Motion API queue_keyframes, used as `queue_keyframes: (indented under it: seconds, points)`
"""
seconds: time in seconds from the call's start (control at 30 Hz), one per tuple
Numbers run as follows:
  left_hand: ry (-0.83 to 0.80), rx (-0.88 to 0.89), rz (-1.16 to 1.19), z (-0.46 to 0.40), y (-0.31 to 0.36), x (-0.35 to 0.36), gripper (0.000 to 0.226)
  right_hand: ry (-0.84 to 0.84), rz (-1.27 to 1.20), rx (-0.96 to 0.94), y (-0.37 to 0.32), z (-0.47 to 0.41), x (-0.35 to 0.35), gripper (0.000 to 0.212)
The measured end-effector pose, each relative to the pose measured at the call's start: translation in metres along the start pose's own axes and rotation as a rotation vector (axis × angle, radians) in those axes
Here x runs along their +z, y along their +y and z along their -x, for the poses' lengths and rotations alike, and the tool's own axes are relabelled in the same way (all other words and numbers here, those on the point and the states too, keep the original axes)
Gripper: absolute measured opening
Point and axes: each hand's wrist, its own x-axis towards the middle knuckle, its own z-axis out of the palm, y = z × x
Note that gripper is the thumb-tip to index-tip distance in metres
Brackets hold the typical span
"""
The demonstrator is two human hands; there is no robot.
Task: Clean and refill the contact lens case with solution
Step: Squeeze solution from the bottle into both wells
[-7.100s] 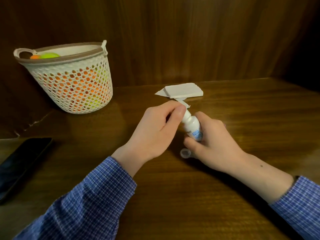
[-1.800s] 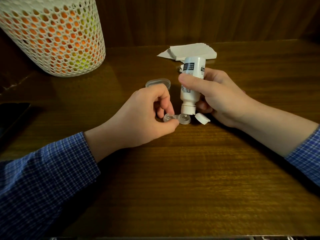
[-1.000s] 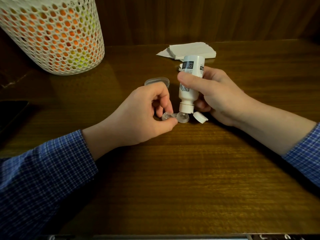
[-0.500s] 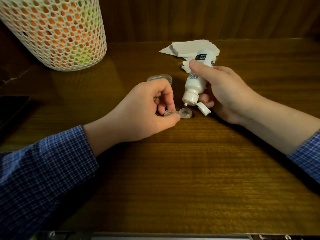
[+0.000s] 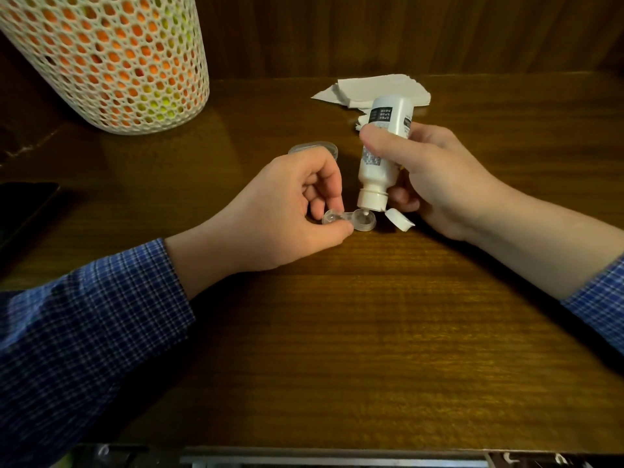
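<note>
Two hands (image 5: 290,211), one bottle (image 5: 380,153), one lens case (image 5: 351,221), one basket (image 5: 111,62)

Glossy wood table (image 5: 371,332), clear plastic case (image 5: 363,221)

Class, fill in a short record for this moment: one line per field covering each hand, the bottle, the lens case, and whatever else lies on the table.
left hand: pinches the left well of the clear plastic contact lens case
right hand: grips the white plastic solution bottle
bottle: upside down, nozzle over the case's right well, flip cap open
case: both wells uncovered, on the brown wooden table
behind: clear lid, white folded tissues, white mesh basket
</note>
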Motion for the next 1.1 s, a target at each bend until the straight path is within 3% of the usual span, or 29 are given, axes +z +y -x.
queue_keyframes:
  seconds: [0.67, 1.1]
  points:
    - [-0.007, -0.014, 0.001, -0.0005, -0.0011, -0.0001, 0.027, 0.021, -0.093, 0.055, -0.0023, -0.0005, -0.0014, 0.025]
    - [-0.006, -0.009, -0.004, 0.0004, -0.0011, 0.0003, 0.029, 0.027, -0.007, 0.003, -0.0016, 0.0022, 0.0032, 0.02]
